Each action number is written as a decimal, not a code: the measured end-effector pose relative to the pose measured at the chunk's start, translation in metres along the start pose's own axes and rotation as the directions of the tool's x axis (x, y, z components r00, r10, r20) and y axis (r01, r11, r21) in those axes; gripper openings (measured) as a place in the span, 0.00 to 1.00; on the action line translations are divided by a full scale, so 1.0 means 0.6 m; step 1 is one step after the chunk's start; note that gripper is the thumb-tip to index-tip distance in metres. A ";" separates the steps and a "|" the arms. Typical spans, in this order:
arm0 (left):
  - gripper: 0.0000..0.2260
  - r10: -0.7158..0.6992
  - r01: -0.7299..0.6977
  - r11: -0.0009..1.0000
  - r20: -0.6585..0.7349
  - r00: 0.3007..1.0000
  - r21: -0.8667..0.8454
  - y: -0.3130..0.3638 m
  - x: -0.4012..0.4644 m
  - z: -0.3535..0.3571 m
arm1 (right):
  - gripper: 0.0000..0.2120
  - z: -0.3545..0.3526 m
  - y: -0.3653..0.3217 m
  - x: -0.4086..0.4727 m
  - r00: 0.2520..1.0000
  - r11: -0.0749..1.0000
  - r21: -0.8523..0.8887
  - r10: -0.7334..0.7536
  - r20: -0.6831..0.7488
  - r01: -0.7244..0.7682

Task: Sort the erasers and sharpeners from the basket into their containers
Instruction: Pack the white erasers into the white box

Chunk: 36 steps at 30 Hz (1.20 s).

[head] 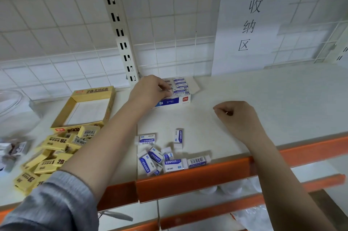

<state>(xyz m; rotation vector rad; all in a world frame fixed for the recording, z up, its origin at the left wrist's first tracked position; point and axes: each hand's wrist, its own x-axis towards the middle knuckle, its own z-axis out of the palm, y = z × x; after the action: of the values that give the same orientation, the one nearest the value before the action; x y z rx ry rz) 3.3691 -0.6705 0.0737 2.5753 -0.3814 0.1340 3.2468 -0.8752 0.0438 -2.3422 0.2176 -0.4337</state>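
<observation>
A person's left hand (150, 89) reaches to the back of a white shelf (263, 99), its fingertips pinching a blue-and-white eraser (178, 91) at the front row of a blue-and-white carton (174, 101), apparently to seat it level with those already packed. The carton is near full, its erasers in neat rows, labels up. The right hand (237, 117) rests on the shelf well apart from it, fingers curled into a loose fist; something small glints inside, but whether it holds anything cannot be told. Nearer the shelf's orange front edge (188, 183), a scatter of loose blue-and-white erasers (162, 155) lies within easy reach, likely staged for packing. To the left, an open yellow 2B carton (90, 106) stands empty, its white floor bare, with a heap of yellow 2B erasers (52, 155) piled just before it. No sharpeners can be made out, and the basket is not in view. A paper sign (248, 23) hangs on the wire grid behind.
</observation>
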 end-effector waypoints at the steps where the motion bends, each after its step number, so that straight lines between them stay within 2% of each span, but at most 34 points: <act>1: 0.09 0.007 -0.007 1.000 0.010 1.000 0.013 -0.001 0.000 -0.001 | 0.08 0.001 -0.002 -0.001 1.000 1.000 0.001 -0.007 0.010 0.007; 13: 0.04 0.034 -0.034 0.999 0.006 0.999 -0.028 0.028 0.001 0.016 | 0.07 -0.001 -0.008 -0.016 0.998 1.000 0.022 -0.023 0.057 0.022; 16: 0.06 0.035 -0.034 0.998 0.004 0.999 -0.050 0.025 -0.002 0.009 | 0.06 -0.012 -0.017 -0.023 0.988 0.998 0.039 -0.061 0.143 0.056; 19: 0.06 0.027 -0.028 0.996 -0.014 1.000 -0.089 0.022 -0.011 -0.004 | 0.04 -0.029 -0.035 -0.033 0.910 0.990 0.104 -0.131 0.392 0.098; 21: 0.05 0.026 -0.027 0.996 -0.017 1.000 -0.091 0.019 -0.022 -0.015 | 0.04 -0.038 -0.043 -0.039 0.805 0.987 0.116 -0.157 0.572 0.109; 23: 0.05 0.026 -0.028 0.995 -0.023 0.999 -0.095 0.014 -0.037 -0.025 | 0.07 -0.040 -0.048 -0.044 0.714 0.986 0.122 -0.164 0.681 0.110; 27: 0.05 0.013 -0.018 0.993 -0.039 0.999 -0.117 0.008 -0.074 -0.035 | 0.07 -0.035 -0.056 -0.048 0.625 0.983 0.152 -0.185 0.758 0.105; 33: 0.07 -0.001 -0.004 0.990 -0.039 0.999 -0.139 0.006 -0.109 -0.037 | 0.08 -0.033 -0.061 -0.050 0.597 0.986 0.101 -0.161 0.786 0.133; 36: 0.07 -0.014 0.008 0.989 -0.038 0.999 -0.148 0.006 -0.123 -0.036 | 0.06 -0.030 -0.066 -0.055 0.613 0.983 0.087 -0.171 0.771 0.164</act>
<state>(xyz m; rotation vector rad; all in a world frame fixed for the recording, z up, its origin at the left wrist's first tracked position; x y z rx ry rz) 3.2971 -0.6444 0.0818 2.4250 -0.3488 0.1464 3.2107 -0.8493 0.0757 -2.3216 -0.4315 0.5315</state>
